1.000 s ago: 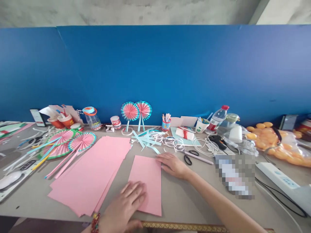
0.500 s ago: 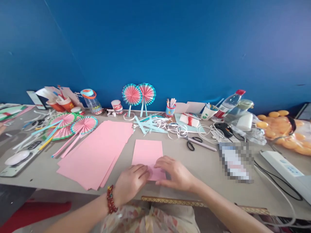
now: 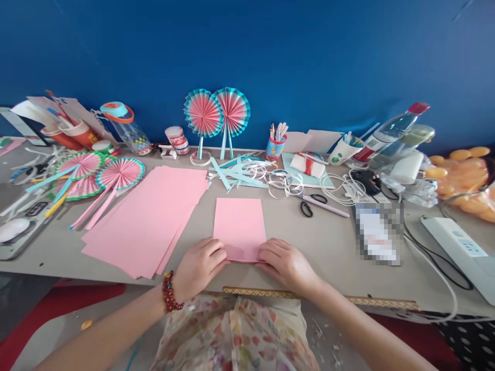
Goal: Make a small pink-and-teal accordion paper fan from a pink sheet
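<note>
A sheet of pink paper lies on the table in front of me, its near edge slightly raised. My left hand pinches the near left corner, thumb below and fingers curled on top. At the near right corner my right hand grips the paper the same way. Left of it spreads a stack of larger pink sheets, apart from my left hand. A pair of black-handled scissors rests beyond my right hand, beside a pale pen.
Pleated paper fans lean on the blue partition; more fans lie at left. Blue and white paper strips are heaped behind the sheet. A bottle, coiled white cable and power strip stand or lie at right.
Both hands have moved to the sheet's near corners and now pinch its edge. The sheet looks shorter than a second ago. The camera view has tilted down.
</note>
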Demonstrator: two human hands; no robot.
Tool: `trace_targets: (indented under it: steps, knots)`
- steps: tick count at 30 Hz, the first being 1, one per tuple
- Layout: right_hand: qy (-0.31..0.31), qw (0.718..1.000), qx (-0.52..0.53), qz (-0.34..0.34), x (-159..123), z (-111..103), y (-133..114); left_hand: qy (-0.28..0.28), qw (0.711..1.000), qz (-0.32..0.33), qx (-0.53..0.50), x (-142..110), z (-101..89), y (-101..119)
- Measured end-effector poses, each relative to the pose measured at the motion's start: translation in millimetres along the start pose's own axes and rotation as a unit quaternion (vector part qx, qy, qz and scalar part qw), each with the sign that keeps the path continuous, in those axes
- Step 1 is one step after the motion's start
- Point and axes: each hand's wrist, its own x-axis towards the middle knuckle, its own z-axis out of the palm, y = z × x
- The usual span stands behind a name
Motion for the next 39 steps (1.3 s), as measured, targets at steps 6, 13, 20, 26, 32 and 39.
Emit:
trace_targets:
  steps: [6,13,20,26,32,39]
  knots:
    - [0.025,1.0,0.006,0.017,-14,-4,6,0.005,1.0,0.008,-0.024,-4,-2.0,-4]
    - [-0.018,1.0,-0.021,0.005,4,-2,-13,-0.012,0.999,-0.007,-0.053,0,0.7,-6]
    - [0.003,1.0,0.004,0.022,8,3,-13,0.003,0.999,-0.01,-0.053,-7,-3.2,-6]
    - [-0.012,0.998,0.051,0.043,11,-1,-9,-0.001,0.997,-0.042,-0.063,-5,-9.4,-12]
    - [-0.053,0.996,0.037,0.054,21,-5,-10,-0.029,0.989,-0.101,-0.105,3,-14.4,-18]
    - [-0.091,0.989,-0.098,0.063,45,4,-35,-0.05,0.982,-0.12,-0.134,6,-21.6,-20]
